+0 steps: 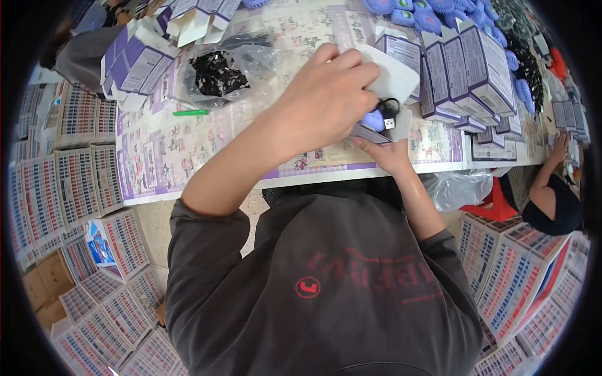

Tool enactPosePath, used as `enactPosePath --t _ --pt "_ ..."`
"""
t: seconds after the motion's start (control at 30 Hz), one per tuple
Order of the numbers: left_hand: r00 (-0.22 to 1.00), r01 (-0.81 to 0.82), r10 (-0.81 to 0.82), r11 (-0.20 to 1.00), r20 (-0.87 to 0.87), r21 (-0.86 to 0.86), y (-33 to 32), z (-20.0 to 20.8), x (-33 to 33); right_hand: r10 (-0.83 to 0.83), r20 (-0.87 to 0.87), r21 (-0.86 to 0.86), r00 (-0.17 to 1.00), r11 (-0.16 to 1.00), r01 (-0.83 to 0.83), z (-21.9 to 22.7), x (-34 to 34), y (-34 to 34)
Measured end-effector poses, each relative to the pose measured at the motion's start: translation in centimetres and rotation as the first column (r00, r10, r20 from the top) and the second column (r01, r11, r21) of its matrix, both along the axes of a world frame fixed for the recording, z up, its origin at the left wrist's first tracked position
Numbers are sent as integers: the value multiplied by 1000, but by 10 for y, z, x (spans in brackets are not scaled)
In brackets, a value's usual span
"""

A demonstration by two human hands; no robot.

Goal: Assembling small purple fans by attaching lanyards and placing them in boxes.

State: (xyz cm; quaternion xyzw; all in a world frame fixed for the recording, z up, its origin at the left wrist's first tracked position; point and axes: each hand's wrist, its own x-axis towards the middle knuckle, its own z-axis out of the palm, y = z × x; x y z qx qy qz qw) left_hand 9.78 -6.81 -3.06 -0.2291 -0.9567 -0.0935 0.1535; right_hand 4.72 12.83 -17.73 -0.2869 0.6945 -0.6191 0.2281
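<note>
A small purple-and-white carton (371,134) stands open near the table's front edge, its white flaps spread. In its mouth are a blue-purple plastic device (374,120), partly hidden, and a black cable (390,108) with a pale plug. My right hand (390,155) grips the carton from its near right side, thumb along the lower edge. My left hand (338,94) bends over the carton's opening with curled fingers, beside a raised white flap (398,70). Its fingertips are out of sight behind the knuckles, so what they hold is hidden.
Stacked purple-and-white cartons (467,72) stand right of my hands, with blue-purple devices (428,20) heaped behind. A clear bag of black pieces (219,74) and a green pen-like object (190,113) lie left. More cartons (139,62) stand farther left. Another person's hand (560,145) works at far right.
</note>
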Motion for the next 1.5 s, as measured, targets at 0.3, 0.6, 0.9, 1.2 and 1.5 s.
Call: enactPosePath --t 0.3,0.6,0.9,1.2,1.5 --pt "997 46 -43 998 65 -42 42 3 16 -92 -65 -25 994 996 91 15 4 -5" --pt "801 158 -103 987 590 -43 32 11 11 52 -176 -15 983 998 -56 6 -1 0" --pt "943 -316 127 638 308 702 10 -84 25 135 -338 188 932 980 -73 31 -15 20" --pt "877 -446 22 411 481 795 40 -104 -107 71 -737 224 672 964 145 119 -47 83" --pt "883 -460 196 189 426 867 45 -106 -128 58 -631 202 774 975 92 76 -23 71"
